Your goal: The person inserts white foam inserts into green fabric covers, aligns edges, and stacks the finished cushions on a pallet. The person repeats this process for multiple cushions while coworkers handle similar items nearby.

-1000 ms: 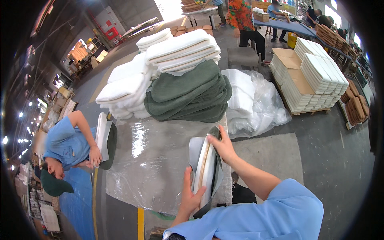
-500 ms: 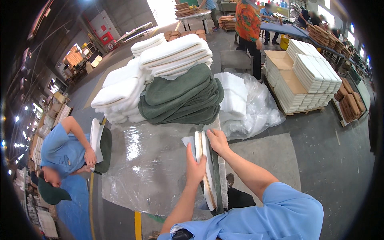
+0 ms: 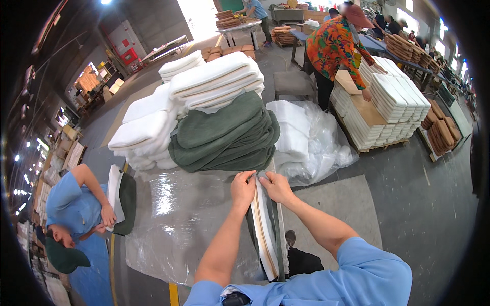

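A white foam pad (image 3: 265, 234) stands on edge on the plastic-covered table (image 3: 178, 224), partly inside a dark green cover (image 3: 251, 232). My left hand (image 3: 243, 187) grips the far top corner of the cover and pad. My right hand (image 3: 276, 186) pinches the same end from the right side. Both hands sit close together at the pad's far end. Just beyond them lies a stack of dark green covers (image 3: 224, 135) under piles of white foam pads (image 3: 214, 79).
A person in blue (image 3: 71, 214) at the left holds a white pad in a green cover (image 3: 120, 199). A person in a patterned shirt (image 3: 334, 48) stands at a pallet of white pads (image 3: 393, 104). Clear plastic bags (image 3: 319, 145) lie right of the table.
My hands slid along the upright pad to its far end and came together there. My view shifted forward, and the person in the patterned shirt came closer to the pallet.
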Available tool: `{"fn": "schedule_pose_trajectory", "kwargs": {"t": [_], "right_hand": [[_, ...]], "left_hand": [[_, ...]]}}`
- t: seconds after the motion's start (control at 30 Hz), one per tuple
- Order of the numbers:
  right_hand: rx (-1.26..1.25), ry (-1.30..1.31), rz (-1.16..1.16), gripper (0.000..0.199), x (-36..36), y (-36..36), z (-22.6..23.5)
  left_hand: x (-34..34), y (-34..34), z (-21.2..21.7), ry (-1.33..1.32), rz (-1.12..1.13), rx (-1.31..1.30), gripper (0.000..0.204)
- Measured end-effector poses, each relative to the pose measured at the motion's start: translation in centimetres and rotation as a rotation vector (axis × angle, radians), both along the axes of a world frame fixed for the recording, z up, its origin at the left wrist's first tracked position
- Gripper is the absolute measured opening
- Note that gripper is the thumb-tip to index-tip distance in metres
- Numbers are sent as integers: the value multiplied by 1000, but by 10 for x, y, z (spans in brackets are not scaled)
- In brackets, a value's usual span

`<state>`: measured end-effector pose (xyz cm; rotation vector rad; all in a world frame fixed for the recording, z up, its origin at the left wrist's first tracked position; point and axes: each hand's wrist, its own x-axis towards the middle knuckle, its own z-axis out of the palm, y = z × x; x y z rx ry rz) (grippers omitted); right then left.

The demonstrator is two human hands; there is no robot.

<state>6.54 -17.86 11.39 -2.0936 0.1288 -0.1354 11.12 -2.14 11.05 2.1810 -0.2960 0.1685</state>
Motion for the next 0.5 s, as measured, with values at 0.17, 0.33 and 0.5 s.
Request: {"fn": "schedule_pose_trajectory", "kwargs": {"t": [0.17, 0.33, 0.5], "right_hand": [[174, 89, 92, 44, 8, -2, -10], [217, 126, 167, 49, 23, -28, -38], [231, 116, 279, 48, 24, -15, -11]], "left_hand": [[6, 2, -11, -41, -12, 1, 20], [16, -12, -16, 65, -130, -264, 15], [15, -3, -24, -69, -55, -279, 10]]}}
